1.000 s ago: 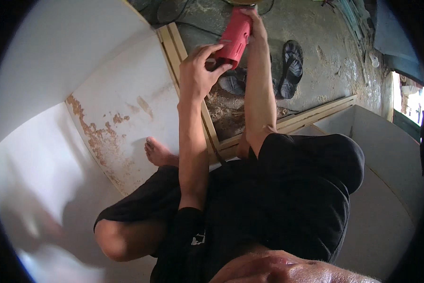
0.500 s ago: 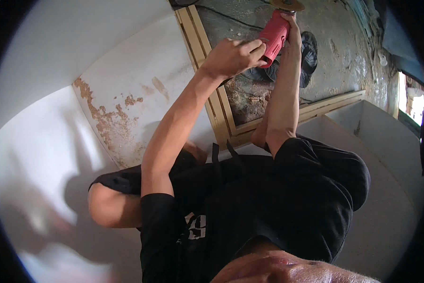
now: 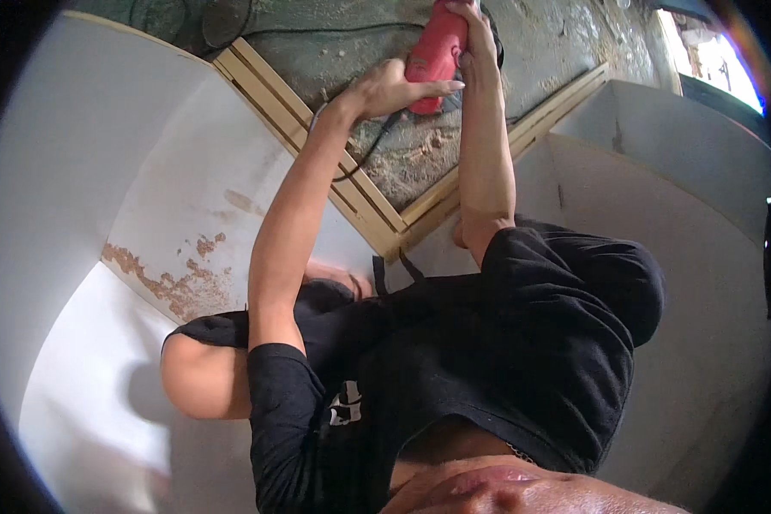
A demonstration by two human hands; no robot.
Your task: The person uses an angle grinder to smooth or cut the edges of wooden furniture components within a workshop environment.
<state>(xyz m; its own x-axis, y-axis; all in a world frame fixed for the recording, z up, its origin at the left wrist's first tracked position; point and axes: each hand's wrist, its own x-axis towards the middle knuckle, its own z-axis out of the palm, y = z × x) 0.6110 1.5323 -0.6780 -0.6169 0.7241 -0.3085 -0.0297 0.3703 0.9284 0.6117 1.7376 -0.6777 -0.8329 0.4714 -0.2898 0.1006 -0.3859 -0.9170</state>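
A red power tool is held out in front of me near the top edge, over the rough floor. My right hand grips its upper side, with the arm stretched straight out. My left hand holds its near end, fingers laid along the underside. A black cable hangs from the tool toward a wooden slat frame. The tool's working end is cut off by the top edge. I am sitting in black clothes with a bare knee at the lower left.
White panels surround me: a big curved one at left, one with brown peeled patches, and boxy ones at right. The concrete floor inside the frame carries sawdust. A bright opening lies top right.
Both arms have stretched farther out and the red tool has moved away from me toward the top edge. My left arm has straightened. Both hands have stayed on the tool.
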